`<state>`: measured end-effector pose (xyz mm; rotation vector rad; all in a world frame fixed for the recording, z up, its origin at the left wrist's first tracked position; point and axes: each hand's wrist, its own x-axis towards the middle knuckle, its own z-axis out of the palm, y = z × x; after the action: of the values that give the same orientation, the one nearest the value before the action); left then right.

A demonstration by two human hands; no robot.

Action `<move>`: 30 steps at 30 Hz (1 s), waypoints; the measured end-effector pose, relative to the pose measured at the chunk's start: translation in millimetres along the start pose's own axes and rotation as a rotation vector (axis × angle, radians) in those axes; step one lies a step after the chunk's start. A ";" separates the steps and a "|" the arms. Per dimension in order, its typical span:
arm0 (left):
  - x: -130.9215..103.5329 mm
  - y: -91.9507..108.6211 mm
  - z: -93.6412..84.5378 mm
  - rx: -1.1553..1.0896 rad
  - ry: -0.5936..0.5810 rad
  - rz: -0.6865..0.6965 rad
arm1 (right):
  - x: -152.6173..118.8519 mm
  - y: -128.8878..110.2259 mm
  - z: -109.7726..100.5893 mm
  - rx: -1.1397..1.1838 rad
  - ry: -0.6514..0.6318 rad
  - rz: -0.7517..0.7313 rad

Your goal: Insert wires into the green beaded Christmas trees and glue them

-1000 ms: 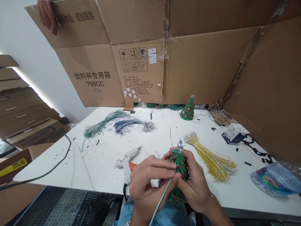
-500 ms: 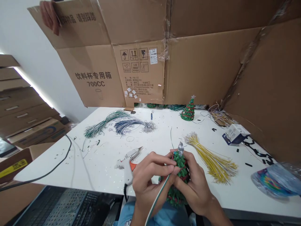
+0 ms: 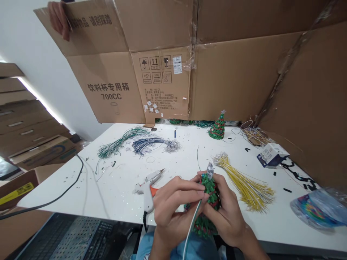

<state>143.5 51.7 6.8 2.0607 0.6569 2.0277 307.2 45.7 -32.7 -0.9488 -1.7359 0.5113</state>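
Near the table's front edge, a small green beaded tree [image 3: 210,189] with red trim and a clear star on top is held upright. Wrapped round its right side is my right hand [image 3: 229,209], with the thumb across the front. My left hand [image 3: 176,206] pinches a thin green-and-white wire [image 3: 190,231] against the tree's left side; the wire hangs down toward my lap. The fingertips of both hands nearly meet at the tree's front, and the wire's tip is hidden there.
A glue gun [image 3: 148,187] lies left of my hands, a yellow wire bundle [image 3: 246,180] right. Behind are green [image 3: 119,141] and blue wires [image 3: 149,143], another tree [image 3: 217,126] and a cardboard wall [image 3: 162,36]. Another person's hand [image 3: 59,20] grips its top left.
The wire's lower part has swung right. The tree and my hands have shifted very slightly right, with the grip unchanged.
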 end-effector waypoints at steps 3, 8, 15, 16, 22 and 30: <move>-1.0 0.2 0.1 -0.003 -0.024 -0.030 | 0.3 0.9 -0.1 -0.010 0.023 -0.006; -4.0 -3.2 -1.3 0.016 -0.010 0.057 | 6.2 -2.6 0.0 0.086 0.000 -0.037; -0.3 0.0 -1.4 0.187 -0.004 0.054 | 1.1 -0.5 0.7 -0.002 -0.002 -0.013; 0.5 0.7 -1.4 0.184 -0.005 0.041 | 0.4 0.0 0.6 -0.017 0.000 -0.011; -5.2 -1.1 -1.5 0.083 0.010 0.068 | 3.3 -1.6 -0.7 0.026 0.001 -0.037; -5.7 -0.4 -0.8 0.163 -0.023 0.026 | 4.0 -3.6 -0.3 0.015 -0.002 -0.045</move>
<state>142.8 49.5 1.5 2.1878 0.8209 2.0230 305.7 46.7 -27.6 -0.8968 -1.7491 0.4949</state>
